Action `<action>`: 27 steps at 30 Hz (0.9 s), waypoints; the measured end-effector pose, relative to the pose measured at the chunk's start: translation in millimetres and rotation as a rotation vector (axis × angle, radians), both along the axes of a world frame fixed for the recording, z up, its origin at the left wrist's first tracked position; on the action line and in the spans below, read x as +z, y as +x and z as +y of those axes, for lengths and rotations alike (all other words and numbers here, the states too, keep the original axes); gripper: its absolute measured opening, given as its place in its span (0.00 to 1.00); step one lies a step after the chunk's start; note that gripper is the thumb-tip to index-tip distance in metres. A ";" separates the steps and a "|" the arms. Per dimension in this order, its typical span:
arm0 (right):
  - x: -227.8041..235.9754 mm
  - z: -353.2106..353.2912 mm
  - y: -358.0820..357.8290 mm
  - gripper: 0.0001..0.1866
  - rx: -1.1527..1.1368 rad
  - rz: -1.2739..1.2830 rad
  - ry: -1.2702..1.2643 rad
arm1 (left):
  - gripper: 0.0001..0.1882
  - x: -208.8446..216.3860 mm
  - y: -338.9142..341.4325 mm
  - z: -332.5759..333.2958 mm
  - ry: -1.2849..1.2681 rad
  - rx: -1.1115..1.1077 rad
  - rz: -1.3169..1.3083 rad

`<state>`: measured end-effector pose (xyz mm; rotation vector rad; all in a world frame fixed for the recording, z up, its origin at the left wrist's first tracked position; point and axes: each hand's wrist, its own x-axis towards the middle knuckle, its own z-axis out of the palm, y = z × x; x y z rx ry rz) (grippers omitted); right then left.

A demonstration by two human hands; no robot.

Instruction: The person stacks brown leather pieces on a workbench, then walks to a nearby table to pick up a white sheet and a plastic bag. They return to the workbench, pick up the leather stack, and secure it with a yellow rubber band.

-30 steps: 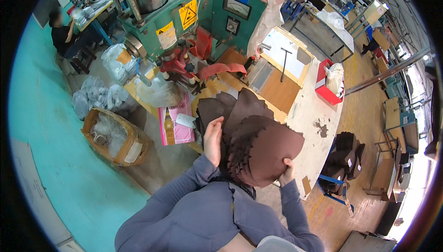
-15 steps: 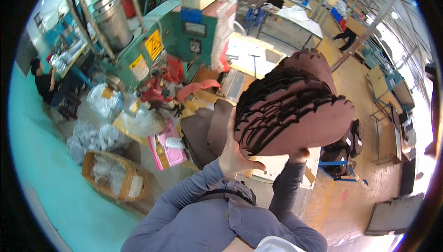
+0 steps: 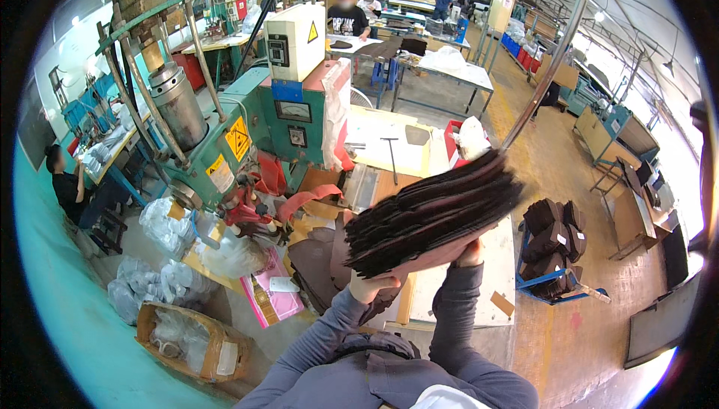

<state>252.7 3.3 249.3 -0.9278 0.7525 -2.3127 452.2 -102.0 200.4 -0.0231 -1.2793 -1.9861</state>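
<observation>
I hold a thick stack of reddish-brown, sole-shaped flat pieces [image 3: 434, 218] in front of me, its dark layered edges facing up. My left hand [image 3: 372, 286] is closed on the stack's lower left end, its fingers partly hidden by the pieces. My right hand [image 3: 472, 253] grips the underside near the right end, fingers wrapped against the lowest piece. The stack tilts, with its right end higher. On the table to the left lie more brown flat pieces [image 3: 314, 259], partly under the stack's line of sight.
A green machine [image 3: 258, 120] with a white control box [image 3: 296, 38] stands ahead on the left. Nearby are a pink packet [image 3: 273, 297], a cardboard box of plastic bags [image 3: 191, 341] and a T-shaped tool [image 3: 392, 158]. A blue-framed cart [image 3: 550, 289] holds dark stacks at right.
The fanned-out stack has been drawn into a tighter bundle, tilted with its edges up. My left hand has moved down from its left side and closed on it. The view has tilted upward.
</observation>
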 end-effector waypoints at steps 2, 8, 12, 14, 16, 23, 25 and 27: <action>0.7 7.8 -0.4 0.50 0.025 0.037 0.032 | 0.50 6.3 1.3 1.8 0.024 -0.002 0.040; -20.5 2.4 5.6 0.51 0.026 0.024 0.060 | 0.60 77.0 6.1 14.3 0.097 0.298 0.134; -23.2 5.4 34.4 0.45 0.104 -0.186 0.124 | 0.76 132.5 30.6 -0.8 -0.238 0.179 0.178; -3.0 -10.9 40.6 0.47 0.064 -0.108 0.017 | 0.79 143.3 37.6 -3.4 -0.567 0.190 -0.080; -12.4 -20.1 48.4 0.43 0.109 -0.327 -0.038 | 0.80 129.0 43.1 3.8 -0.697 0.206 -0.203; 10.4 -34.6 98.2 0.44 0.069 -0.506 0.042 | 0.64 132.9 42.0 -16.2 -0.664 0.520 -0.249; 15.4 -32.7 109.8 0.43 0.015 -0.510 0.073 | 0.62 123.4 47.5 -20.3 -0.469 0.385 -0.170; 6.8 -28.5 114.9 0.44 -0.050 -0.438 0.123 | 0.60 108.0 53.7 -15.4 -0.267 0.353 -0.175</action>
